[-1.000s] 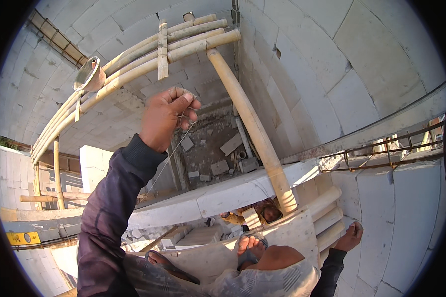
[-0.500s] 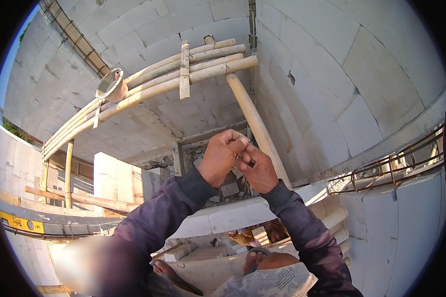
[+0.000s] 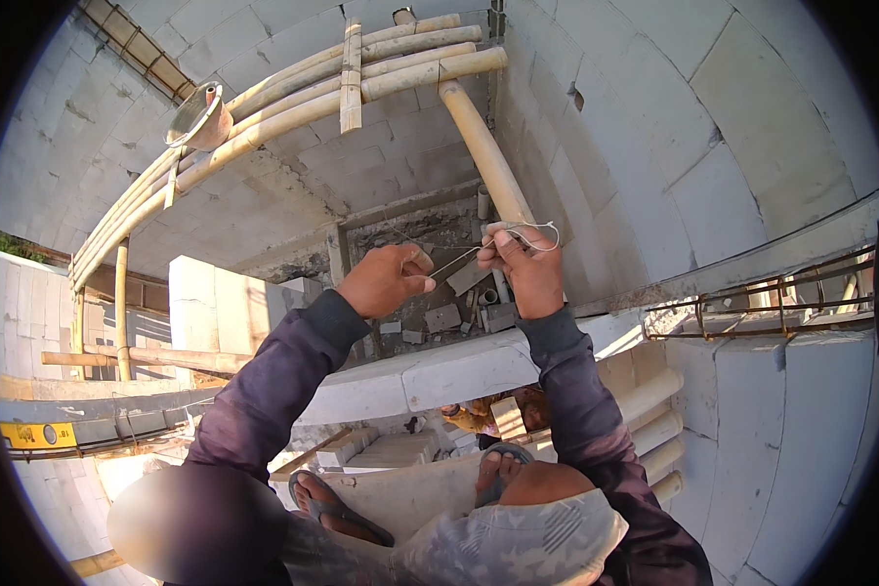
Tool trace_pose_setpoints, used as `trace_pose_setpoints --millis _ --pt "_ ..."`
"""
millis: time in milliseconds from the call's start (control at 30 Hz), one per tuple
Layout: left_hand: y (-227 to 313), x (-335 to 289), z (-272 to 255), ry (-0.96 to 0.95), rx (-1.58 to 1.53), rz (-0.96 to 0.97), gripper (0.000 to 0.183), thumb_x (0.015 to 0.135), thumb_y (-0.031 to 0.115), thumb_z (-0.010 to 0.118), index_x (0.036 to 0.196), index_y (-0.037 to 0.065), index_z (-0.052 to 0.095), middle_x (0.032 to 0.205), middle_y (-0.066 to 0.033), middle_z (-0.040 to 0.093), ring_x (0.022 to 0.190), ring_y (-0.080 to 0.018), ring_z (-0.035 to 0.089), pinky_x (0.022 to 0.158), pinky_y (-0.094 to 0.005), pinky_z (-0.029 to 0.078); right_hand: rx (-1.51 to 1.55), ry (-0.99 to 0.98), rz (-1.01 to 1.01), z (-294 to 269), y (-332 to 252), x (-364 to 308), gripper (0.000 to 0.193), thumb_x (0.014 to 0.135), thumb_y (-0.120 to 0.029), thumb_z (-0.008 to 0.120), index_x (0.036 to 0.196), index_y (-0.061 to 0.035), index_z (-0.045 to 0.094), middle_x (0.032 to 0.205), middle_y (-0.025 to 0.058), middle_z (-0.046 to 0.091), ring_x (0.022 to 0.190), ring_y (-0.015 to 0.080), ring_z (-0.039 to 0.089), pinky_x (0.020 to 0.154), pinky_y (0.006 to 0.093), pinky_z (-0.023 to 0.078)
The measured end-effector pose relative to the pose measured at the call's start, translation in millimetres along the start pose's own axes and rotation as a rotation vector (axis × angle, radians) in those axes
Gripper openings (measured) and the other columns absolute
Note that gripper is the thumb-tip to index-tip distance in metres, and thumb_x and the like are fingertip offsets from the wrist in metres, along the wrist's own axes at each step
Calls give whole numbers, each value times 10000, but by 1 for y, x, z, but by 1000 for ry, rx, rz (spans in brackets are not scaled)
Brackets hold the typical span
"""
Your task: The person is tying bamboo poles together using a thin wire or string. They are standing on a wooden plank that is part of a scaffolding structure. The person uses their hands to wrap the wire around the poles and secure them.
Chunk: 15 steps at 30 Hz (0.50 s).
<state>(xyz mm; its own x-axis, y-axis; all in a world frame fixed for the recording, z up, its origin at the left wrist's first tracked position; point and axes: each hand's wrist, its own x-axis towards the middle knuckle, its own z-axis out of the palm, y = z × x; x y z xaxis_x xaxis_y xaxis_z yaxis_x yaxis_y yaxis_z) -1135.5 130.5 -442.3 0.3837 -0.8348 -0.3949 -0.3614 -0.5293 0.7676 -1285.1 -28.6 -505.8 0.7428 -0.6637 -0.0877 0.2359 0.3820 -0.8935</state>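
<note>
My left hand and my right hand are raised in front of me, a short way apart. A thin white string runs taut between them. The left fingers pinch one end. My right hand grips the other part, where the string forms a small loop above the knuckles. Just behind the right hand rises a slanted bamboo pole. Both arms wear dark purple sleeves.
White block walls surround me. Horizontal bamboo poles cross overhead with a metal pan on them. A rebar cage lies on the wall at right, a yellow level at left. My sandalled feet rest on a board.
A second ago only my left hand was up and my right hand was low by the bamboo. The right hand rose to meet it, and the hands have now drawn apart with string between them.
</note>
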Motion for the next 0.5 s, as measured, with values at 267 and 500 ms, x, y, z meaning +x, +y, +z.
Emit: trace_pose_setpoints --millis 267,500 --pt "6 3 34 209 31 167 190 892 74 659 1052 -24 640 898 -111 696 779 -174 632 713 -310 500 185 -47 11 -13 17 -10 231 979 -114 579 1151 37 607 997 139 666 896 216 683 805 334 573" --pt "6 13 33 212 -50 138 83 877 38 609 941 -14 607 761 -81 601 698 -165 544 687 -315 464 -176 -7 -129 -28 5 -9 191 985 -77 548 1138 21 609 959 103 659 829 165 650 806 320 564"
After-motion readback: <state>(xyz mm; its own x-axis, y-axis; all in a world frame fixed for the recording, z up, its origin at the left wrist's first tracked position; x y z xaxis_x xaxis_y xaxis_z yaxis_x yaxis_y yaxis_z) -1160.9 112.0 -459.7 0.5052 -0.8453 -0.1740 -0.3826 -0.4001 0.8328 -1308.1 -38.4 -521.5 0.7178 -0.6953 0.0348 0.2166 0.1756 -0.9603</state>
